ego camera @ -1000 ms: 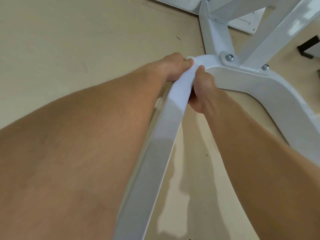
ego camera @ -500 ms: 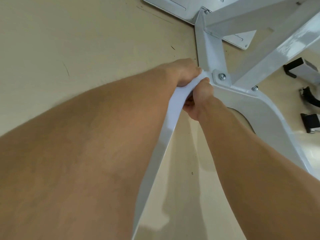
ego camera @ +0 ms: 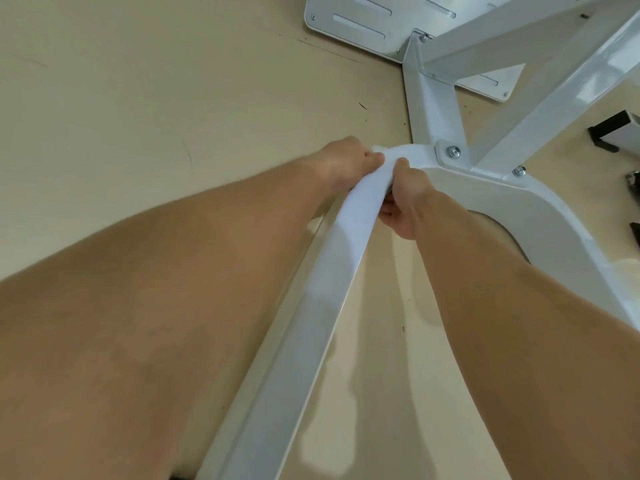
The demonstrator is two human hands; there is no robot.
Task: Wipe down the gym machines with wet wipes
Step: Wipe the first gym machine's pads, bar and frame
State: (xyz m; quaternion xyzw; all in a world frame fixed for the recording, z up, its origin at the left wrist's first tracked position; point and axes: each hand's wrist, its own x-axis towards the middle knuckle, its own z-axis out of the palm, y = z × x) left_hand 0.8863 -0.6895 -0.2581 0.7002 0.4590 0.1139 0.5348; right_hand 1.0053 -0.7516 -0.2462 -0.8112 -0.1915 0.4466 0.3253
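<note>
**Both hands clamp a wipe over the white frame bar**

Looking down along the two bare forearms, you see a long, flat bar [ego camera: 277, 375] of the machine frame [ego camera: 540, 216] rising from the bottom of the view to a bolted joint. The frame is glossy white painted metal. From the joint a broad curved plate sweeps away to the right, and straight struts run up and back toward a slotted base plate [ego camera: 360, 26] lying on the floor [ego camera: 138, 98]. Two silver bolts [ego camera: 453, 152] sit at the joint.

The wet wipe [ego camera: 372, 188] is draped over the top end of the bar, just short of the joint. It is white and matte, softer-looking than the shiny paint, and its edges are hard to pick out against the bar.

The left hand [ego camera: 346, 164] comes in from the left with its fingers [ego camera: 374, 158] curled over the wipe, pressing it to the bar. The right hand [ego camera: 405, 199] grips from the other side, thumb on top of the wipe and fingers curled underneath the bar. The two hands are just beside each other, with the wipe between them.

The floor is plain beige with a few dark scuffs. A black piece [ego camera: 613, 133] sits at the right edge, too cut off to identify.
</note>
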